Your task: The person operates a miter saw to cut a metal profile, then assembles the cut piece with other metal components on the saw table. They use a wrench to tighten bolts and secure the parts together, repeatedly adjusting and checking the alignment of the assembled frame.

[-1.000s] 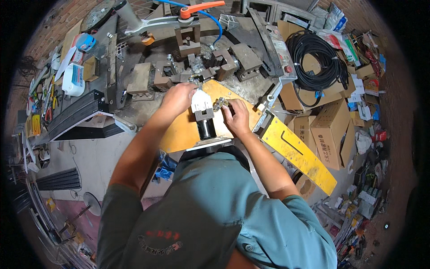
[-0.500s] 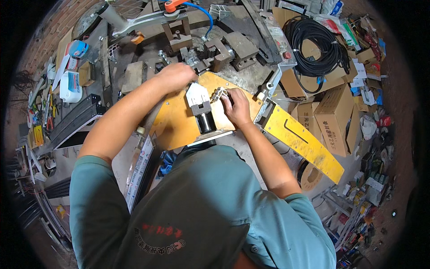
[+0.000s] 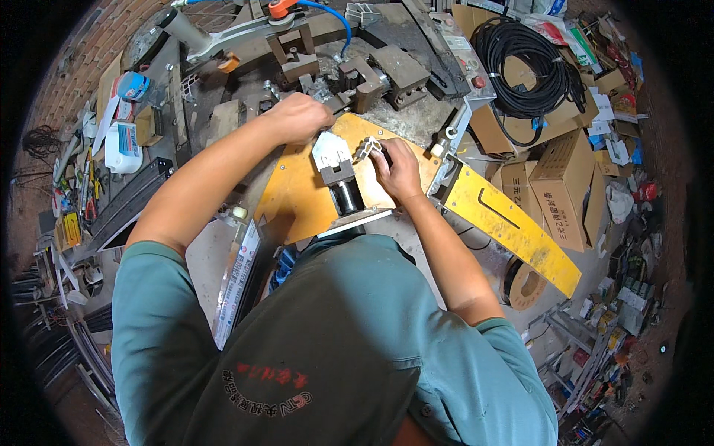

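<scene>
My right hand [image 3: 400,171] is closed on a short silvery piece of metal profile [image 3: 367,149], held above the orange-yellow plate [image 3: 297,195]. Just left of that piece stands a pale block with a pointed end [image 3: 330,151], set against a dark metal jaw [image 3: 338,173] on a black cylinder [image 3: 346,198]. My left hand [image 3: 301,119] is curled beyond the block's tip, at the plate's far edge. Its fingers are closed, and what they hold, if anything, is hidden. A dark bar-like shape shows just right of its knuckles.
Steel blocks [image 3: 400,73] and a blue hose [image 3: 338,18] lie beyond the plate. A long yellow metal guard [image 3: 513,230] juts out to the right. Farther right are a black cable coil [image 3: 520,70] and cardboard boxes [image 3: 558,193]. A white bottle [image 3: 123,147] stands at left.
My left hand has shifted slightly away from the block's pointed end, toward the far side. My right hand keeps its grip on the profile piece. The whole view has turned a little.
</scene>
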Action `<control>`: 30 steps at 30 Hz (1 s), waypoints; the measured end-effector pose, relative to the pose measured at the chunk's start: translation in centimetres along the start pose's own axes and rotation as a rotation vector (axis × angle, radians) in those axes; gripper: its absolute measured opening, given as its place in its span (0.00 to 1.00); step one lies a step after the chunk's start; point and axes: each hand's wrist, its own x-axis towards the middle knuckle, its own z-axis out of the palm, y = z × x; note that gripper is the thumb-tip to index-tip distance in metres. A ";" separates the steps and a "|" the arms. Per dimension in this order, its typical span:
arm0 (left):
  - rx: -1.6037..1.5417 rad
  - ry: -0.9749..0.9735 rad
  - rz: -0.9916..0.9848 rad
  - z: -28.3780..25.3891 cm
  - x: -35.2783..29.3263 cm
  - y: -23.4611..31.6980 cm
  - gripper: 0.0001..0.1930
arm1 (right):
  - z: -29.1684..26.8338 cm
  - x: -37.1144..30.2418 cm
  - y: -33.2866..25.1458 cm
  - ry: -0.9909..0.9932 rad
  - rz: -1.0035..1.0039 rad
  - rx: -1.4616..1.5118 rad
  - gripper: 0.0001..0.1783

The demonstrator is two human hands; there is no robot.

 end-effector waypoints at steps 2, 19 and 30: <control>-0.020 0.019 -0.027 -0.1 -0.5 0.0 0.07 | 0.0 0.0 0.0 -0.004 -0.005 0.000 0.11; -0.349 0.121 -0.345 -1.7 -7.4 3.6 0.10 | 0.1 0.1 -0.2 -0.026 0.009 -0.010 0.11; -0.362 0.144 -0.403 2.0 -2.1 2.3 0.10 | 0.4 0.1 0.1 -0.020 -0.050 -0.038 0.10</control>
